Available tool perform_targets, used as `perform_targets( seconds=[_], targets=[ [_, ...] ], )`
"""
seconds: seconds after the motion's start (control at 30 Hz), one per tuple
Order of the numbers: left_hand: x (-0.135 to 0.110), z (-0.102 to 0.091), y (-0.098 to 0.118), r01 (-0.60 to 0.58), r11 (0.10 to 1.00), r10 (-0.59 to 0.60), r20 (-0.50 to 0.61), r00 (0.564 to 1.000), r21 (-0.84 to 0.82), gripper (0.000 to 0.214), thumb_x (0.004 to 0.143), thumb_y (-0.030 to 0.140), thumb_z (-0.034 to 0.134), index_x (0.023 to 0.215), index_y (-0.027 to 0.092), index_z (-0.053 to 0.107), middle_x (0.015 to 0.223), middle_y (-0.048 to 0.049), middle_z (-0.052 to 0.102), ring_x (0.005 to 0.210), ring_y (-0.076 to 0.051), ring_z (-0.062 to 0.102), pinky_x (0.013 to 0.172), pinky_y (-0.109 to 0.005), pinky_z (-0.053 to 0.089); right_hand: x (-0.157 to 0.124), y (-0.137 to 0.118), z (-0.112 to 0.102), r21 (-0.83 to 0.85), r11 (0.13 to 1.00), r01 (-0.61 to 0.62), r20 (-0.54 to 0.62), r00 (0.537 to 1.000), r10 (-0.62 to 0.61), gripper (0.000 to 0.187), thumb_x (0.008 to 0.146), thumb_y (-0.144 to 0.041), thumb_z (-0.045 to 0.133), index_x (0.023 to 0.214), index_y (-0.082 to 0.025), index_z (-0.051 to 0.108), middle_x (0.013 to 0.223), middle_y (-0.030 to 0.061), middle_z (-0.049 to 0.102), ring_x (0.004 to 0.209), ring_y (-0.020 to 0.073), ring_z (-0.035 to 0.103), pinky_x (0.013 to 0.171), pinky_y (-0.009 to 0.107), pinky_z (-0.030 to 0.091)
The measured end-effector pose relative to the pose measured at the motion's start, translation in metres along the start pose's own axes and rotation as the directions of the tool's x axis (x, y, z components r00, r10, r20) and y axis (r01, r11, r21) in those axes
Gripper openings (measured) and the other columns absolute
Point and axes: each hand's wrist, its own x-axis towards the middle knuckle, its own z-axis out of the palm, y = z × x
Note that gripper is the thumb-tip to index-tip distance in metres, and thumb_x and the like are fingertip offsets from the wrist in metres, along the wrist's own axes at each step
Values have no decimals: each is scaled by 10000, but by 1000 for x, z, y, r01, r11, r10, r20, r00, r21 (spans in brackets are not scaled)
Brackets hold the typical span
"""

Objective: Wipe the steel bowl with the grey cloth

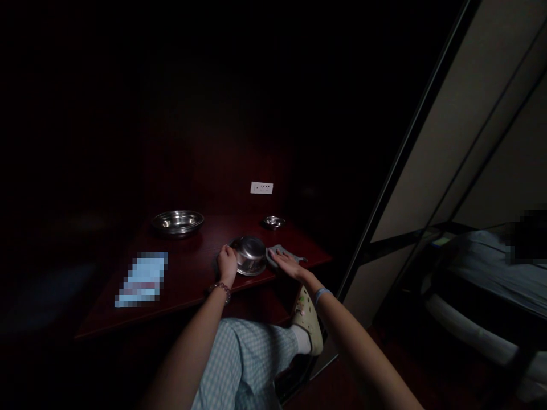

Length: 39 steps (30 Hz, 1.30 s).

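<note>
A shiny steel bowl (251, 251) sits upside down near the front edge of the dark red desk (194, 270). My left hand (227, 263) is closed on the bowl's left rim, its thumb hidden from view. Just right of the bowl lies a grey cloth (273, 260) with a small loop at its right end. My right hand (287, 264) rests on this cloth, fingers stretched out and flat, close to the bowl's right side.
A wide steel dish (178, 222) stands at the back left, and a smaller steel bowl (273, 222) at the back right. A blurred-out light blue item (143, 279) lies at left. My raised foot wears a clog (308, 322) below the desk edge. A white socket (261, 188) is on the wall.
</note>
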Motion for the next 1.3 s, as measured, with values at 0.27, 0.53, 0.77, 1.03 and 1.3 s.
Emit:
perform_targets(
  seconds=[0.27, 0.53, 0.77, 1.03, 1.3],
  targets=[
    [-1, -1, 5, 8, 1000, -8, -31, 999, -4, 296, 930, 121, 452, 657, 232, 484, 618, 12, 544, 650, -166, 549, 701, -270, 412, -5, 48, 6, 68, 959, 276, -157, 952, -263, 677, 1053, -673, 323, 1589, -290, 478, 1698, 49, 369, 1617, 278, 240, 1329, 547, 147],
    [-2, -1, 5, -6, 1000, 7, -30, 1000, 30, 282, 930, 144, 443, 667, 236, 486, 656, -15, 591, 683, -176, 581, 719, -275, 432, -13, 39, 5, -221, 950, 219, 19, 975, -220, 595, 1073, -597, 368, 1613, -355, 420, 1744, 22, 251, 1621, 324, 213, 1316, 543, 178],
    [0, 0, 1, -23, 1000, 24, -40, 999, 12, 272, 912, 130, 447, 666, 237, 490, 652, -12, 594, 712, -181, 602, 740, -270, 453, -16, 26, -3, -245, 962, 119, 103, 990, -97, 679, 1024, -730, 364, 1628, -420, 351, 1765, 5, 174, 1635, 344, 137, 1315, 551, 155],
    [-1, -1, 4, -7, 1000, 8, -38, 999, 10, 294, 921, 124, 454, 651, 234, 497, 652, -10, 591, 706, -179, 589, 735, -269, 447, -13, 17, -10, -223, 971, 82, 187, 981, -40, 792, 942, -861, 350, 1623, -456, 332, 1778, 10, 112, 1636, 377, 72, 1314, 564, 100],
    [-2, -2, 4, 0, 1000, 0, -12, 1000, -18, 328, 941, 114, 451, 635, 231, 476, 627, 19, 541, 639, -152, 521, 680, -259, 396, -18, 30, -1, -150, 975, 161, 42, 987, -156, 672, 1038, -702, 351, 1635, -393, 353, 1758, 15, 185, 1639, 329, 105, 1313, 584, 128]
  ],
)
